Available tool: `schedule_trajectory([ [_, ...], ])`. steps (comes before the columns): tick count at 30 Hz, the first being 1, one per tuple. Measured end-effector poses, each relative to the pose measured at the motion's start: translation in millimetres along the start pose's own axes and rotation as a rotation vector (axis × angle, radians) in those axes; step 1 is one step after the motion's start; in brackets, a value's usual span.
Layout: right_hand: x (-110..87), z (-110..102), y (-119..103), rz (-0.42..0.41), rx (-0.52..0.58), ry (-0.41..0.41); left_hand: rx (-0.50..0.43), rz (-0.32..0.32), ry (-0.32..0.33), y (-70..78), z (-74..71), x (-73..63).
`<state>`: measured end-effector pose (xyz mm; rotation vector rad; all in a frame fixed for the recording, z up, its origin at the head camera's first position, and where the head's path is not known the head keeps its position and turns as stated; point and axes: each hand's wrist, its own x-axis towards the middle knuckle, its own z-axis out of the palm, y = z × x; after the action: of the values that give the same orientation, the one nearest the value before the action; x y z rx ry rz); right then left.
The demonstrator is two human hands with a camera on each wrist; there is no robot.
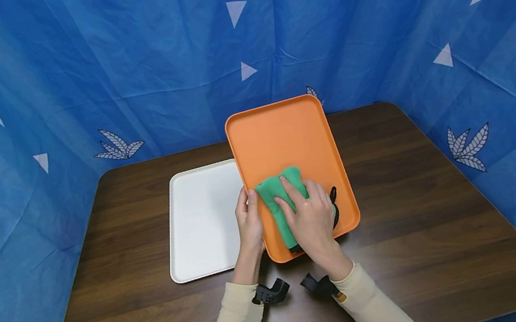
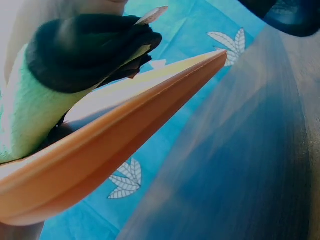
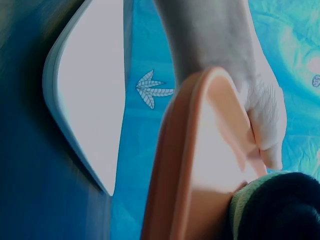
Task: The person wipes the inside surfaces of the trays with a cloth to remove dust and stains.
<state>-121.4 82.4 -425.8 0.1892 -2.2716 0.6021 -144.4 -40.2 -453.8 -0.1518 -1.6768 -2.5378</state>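
Note:
An orange tray (image 1: 279, 135) is tilted up above the table, its rim raised in both wrist views. My left hand (image 1: 249, 226) grips its left edge, thumb over the rim and the other fingers mostly hidden behind. A green cloth (image 1: 277, 219) with black trim lies bunched on the lower part of the tray. My right hand (image 1: 312, 219) holds the cloth against the tray, with index finger and thumb spread over it. A black loop (image 1: 333, 194) of the cloth shows beside that hand. In the left wrist view, the folded black trim (image 2: 85, 55) bulges above the tray's rim.
A white tray (image 1: 204, 222) lies flat on the brown wooden table (image 1: 421, 214), partly behind the orange tray. Blue patterned curtains (image 1: 162, 58) enclose the back and sides. A black band (image 1: 270, 293) is strapped on the left wrist, another (image 1: 319, 285) on the right.

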Motion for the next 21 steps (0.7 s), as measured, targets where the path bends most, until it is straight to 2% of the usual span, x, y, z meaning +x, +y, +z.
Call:
schedule_trajectory([
  [11,1.9,-6.2,18.7,0.074,0.0,-0.01,0.004,-0.008,0.019,-0.2,-0.4,1.6],
  [21,3.4,-9.2,39.0,0.123,-0.003,0.04,0.017,-0.01,0.007,0.2,-1.1,1.7],
])
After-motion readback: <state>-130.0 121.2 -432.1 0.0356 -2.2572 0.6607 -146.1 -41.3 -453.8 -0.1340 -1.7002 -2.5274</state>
